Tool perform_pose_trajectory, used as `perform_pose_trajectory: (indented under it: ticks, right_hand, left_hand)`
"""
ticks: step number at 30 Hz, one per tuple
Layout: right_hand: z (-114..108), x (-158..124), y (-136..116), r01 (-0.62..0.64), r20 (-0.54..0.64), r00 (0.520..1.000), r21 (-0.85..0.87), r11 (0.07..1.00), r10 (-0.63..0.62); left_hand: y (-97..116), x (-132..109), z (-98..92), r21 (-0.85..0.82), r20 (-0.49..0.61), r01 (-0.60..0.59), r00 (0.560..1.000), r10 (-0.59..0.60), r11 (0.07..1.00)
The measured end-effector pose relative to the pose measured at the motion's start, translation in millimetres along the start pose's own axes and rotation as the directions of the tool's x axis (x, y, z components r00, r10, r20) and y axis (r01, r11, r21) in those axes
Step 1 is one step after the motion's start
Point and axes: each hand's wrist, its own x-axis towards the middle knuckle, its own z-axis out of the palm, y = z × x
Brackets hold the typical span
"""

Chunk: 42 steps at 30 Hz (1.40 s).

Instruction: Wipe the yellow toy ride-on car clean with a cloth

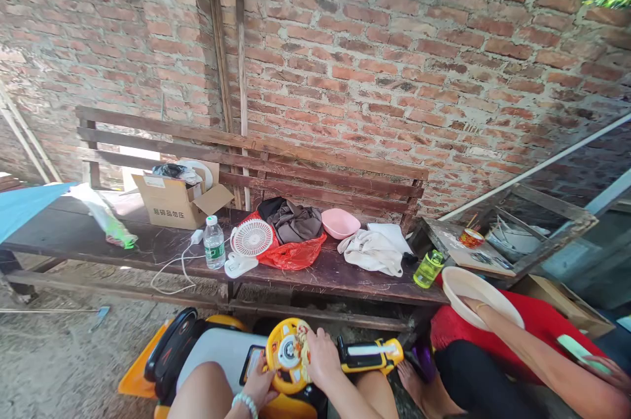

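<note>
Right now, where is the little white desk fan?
In the head view, the white fan stands left of centre on the wooden bench, between the water bottle on its left and the red plastic bag on its right.

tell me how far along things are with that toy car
Looks done: the toy car stands upright on the ground, steering wheel mounted. In hand: the left hand and right hand both grip the wheel's rim. Left: nothing visibly loose; whether more remains cannot be told. Another person's arm holds a basin nearby.
</note>
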Motion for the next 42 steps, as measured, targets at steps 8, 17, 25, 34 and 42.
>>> perform_pose_trajectory:
  ticks: [8,17,25,34,42]
  right_hand:
    - [-3,-27,-26,0.172,0.053,0.981,0.191,0.966,-0.185]
    - [-4,2,-59,0.105,0.091,0.988,0.2,0.974,-0.125]
    - [-17,-14,9,0.018,0.096,0.995,0.052,0.998,-0.023]
    - [-26,22,-38,0.38,0.005,0.925,0.064,0.923,-0.381]
    - [-26,50,-43,0.313,0.132,0.94,0.043,0.949,-0.316]
  left_hand:
    - [5,-3,-2.3,0.031,0.075,0.086,0.993,-0.088,0.996]
    - [16,-21,-0.7,0.023,0.033,0.114,0.993,-0.115,0.993]
    - [15,-20,1.9,0.058,0.027,0.111,0.993,-0.112,0.992]
    - [15,-22,-4.0,0.07,0.069,0.097,0.992,-0.102,0.993]
    - [18,-19,-2.2,0.058,0.06,0.133,0.989,-0.137,0.989]
